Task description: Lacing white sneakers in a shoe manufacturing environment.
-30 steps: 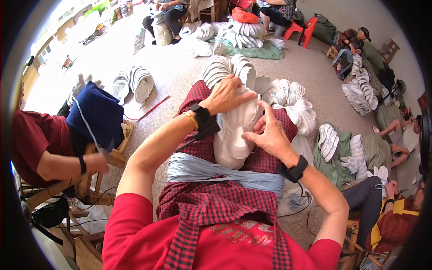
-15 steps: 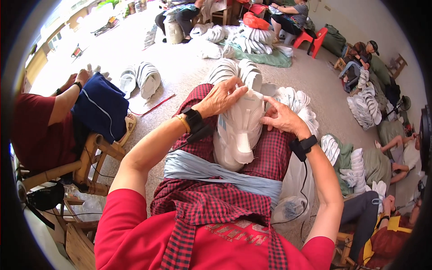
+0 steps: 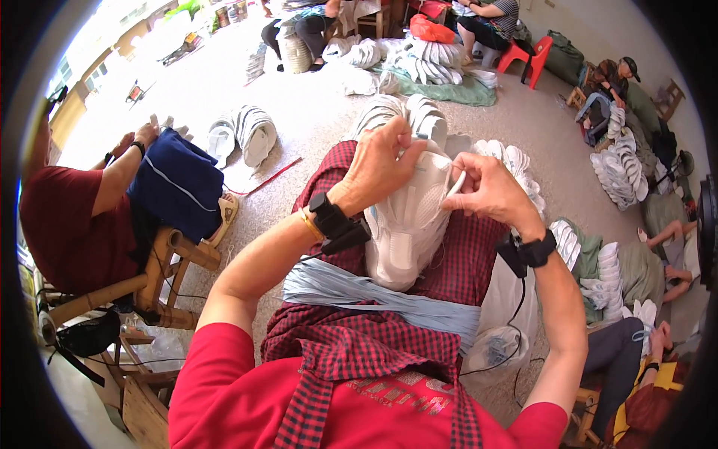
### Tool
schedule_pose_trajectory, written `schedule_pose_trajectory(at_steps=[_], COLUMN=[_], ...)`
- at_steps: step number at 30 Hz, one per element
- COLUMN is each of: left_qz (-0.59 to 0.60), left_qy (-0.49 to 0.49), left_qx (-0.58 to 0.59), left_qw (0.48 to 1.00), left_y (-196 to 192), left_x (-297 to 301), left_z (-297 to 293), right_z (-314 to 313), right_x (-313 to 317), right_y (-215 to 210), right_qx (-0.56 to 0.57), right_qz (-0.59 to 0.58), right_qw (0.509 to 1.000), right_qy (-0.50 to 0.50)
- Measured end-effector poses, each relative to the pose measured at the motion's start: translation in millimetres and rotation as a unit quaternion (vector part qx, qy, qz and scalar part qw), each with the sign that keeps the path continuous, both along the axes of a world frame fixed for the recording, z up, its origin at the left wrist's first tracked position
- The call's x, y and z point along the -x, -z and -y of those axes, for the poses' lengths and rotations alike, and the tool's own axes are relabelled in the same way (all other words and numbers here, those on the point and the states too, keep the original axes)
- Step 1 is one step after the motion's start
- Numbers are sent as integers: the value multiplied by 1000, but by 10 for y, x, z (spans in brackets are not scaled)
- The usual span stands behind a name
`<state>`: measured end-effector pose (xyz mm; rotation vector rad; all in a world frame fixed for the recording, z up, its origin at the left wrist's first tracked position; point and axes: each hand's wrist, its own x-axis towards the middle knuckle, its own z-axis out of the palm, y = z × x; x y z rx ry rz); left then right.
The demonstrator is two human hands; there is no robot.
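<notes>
- Left hand [image 3: 378, 161] is closed on the top of a white shoe [image 3: 407, 224], fingers curled over its upper edge, a black band [image 3: 333, 221] on the wrist.
- Right hand [image 3: 486, 187] sits just right of the shoe's top, fingers pinched shut on a white lace [image 3: 455, 182] that runs from the shoe.
- One shoe is in hand; it stands toe-down on the lap, on a red checked cloth [image 3: 464, 262], between the two hands and below them.
- One bundle of pale blue laces [image 3: 374, 295] lies across the lap, just below the shoe and touching it.
- Second black band [image 3: 527, 251] is on the right wrist, with a thin cable hanging from it.
- Two stacks of white shoes [image 3: 404, 112] lie on the floor just beyond the knees; another stack [image 3: 516, 161] is to the right of them.
- One person in a red shirt [image 3: 71, 224] sits to the left on a wooden chair [image 3: 161, 277], holding a dark blue shoe part [image 3: 179, 183].
- More stacks lie farther off; their count cannot be told.
</notes>
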<state>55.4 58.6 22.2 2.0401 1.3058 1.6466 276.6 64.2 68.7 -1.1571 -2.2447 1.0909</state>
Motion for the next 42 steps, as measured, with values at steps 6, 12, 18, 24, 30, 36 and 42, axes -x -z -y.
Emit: schedule_pose_trajectory(at_steps=[6, 12, 18, 24, 30, 36, 42], left_qz=[-20, -30, -70, -144, -114, -160, -142], left_qy=[-30, -29, -19, -63, 191, 49, 162], left_qx=[-23, -15, 46, 100, 78, 101, 67], left_qw=[999, 999, 996, 982, 972, 981, 974], left_y=[163, 397, 445, 394, 394, 368, 420], left_x=[-111, -113, -219, -219, 18, -130, 159], left_z=[-85, -311, -386, -280, -45, 79, -238], right_z=[-136, 1, -42, -59, -225, -183, -38], right_x=[188, 204, 60, 90, -88, 198, 228], right_y=[472, 449, 494, 442, 373, 95, 527], right_qx=[-60, 58, 45, 26, 124, 100, 93], right_qz=[-65, -104, -64, -49, -82, -6, -109], right_qw=[993, 992, 995, 997, 989, 995, 988], right_qy=[81, 50, 64, 47, -20, 0, 64])
